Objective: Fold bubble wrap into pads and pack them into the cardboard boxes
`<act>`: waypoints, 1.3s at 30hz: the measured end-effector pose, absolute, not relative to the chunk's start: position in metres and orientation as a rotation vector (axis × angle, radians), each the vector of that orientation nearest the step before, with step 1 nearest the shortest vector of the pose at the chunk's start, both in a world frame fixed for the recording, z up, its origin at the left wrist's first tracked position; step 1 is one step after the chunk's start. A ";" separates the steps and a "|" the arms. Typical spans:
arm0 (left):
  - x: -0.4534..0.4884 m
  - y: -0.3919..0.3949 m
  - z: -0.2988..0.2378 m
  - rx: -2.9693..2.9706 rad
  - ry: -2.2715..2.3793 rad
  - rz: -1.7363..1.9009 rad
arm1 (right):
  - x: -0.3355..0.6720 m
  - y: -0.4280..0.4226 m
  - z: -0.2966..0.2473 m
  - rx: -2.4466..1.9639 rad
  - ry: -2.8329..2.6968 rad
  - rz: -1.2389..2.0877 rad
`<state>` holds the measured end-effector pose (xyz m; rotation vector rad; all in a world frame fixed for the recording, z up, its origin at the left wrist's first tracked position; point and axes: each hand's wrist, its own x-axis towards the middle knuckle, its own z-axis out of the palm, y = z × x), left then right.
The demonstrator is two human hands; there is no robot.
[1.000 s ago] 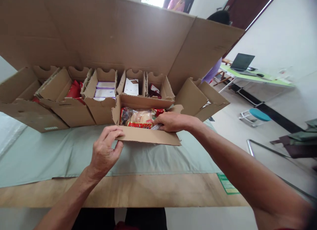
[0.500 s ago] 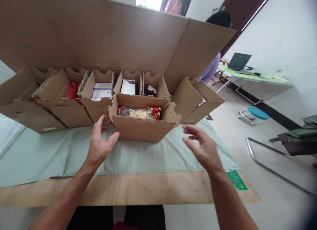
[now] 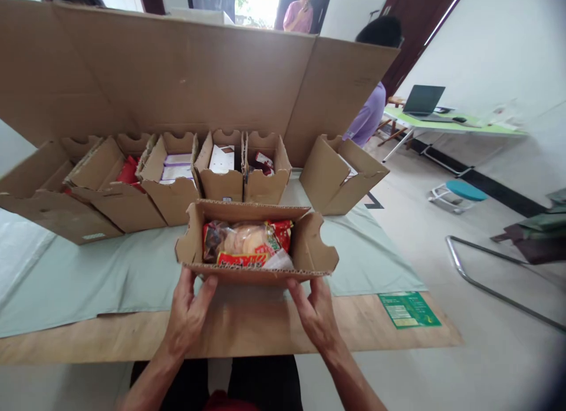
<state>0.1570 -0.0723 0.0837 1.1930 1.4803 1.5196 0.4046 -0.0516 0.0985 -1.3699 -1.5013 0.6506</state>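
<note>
Both my hands grip an open cardboard box point(image 3: 309, 252) near the front of the table. My left hand point(image 3: 189, 311) is closed on its near left corner, thumb on the front wall and fingers round the side. At the near right corner my right hand point(image 3: 315, 311) holds it the same way; some fingertips are hidden by the box. Inside lies a clear and red plastic food packet point(image 3: 247, 240) with pale round pieces showing. The box's opening tilts towards me.
A row of cardboard boxes point(image 3: 177, 193) stands behind, holding red packets and white cartons. Another box point(image 3: 327, 175) stands to the right. A tall cardboard panel point(image 3: 198, 81) rises at the back. A green card point(image 3: 409, 309) lies on the table's front right corner. People are beyond the panel.
Both hands have moved inward and taken hold of the box with the food packet. It has come nearer to me, away from the row, and tips more towards me.
</note>
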 end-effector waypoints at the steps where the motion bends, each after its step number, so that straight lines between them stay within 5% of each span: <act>1: 0.152 -0.083 0.083 1.165 1.504 1.527 | 0.400 -0.060 0.099 -1.372 -1.504 0.663; 8: 0.127 -0.075 0.115 1.124 1.541 1.827 | 0.355 -0.023 0.139 -1.195 -1.594 0.752; 16: 0.166 -0.103 0.095 1.280 1.386 1.494 | 0.416 -0.073 0.129 -1.342 -1.475 0.515; 22: 0.115 -0.102 0.118 1.222 1.597 1.755 | 0.350 -0.054 0.134 -1.239 -1.597 0.774; 26: 0.131 -0.091 0.127 1.271 1.430 1.751 | 0.360 -0.046 0.147 -1.214 -1.525 0.652; 30: 0.148 -0.103 0.104 1.258 1.346 1.559 | 0.391 -0.079 0.121 -1.328 -1.488 0.476; 39: 0.108 -0.115 0.079 1.163 1.508 1.543 | 0.404 -0.100 0.072 -1.215 -1.713 0.629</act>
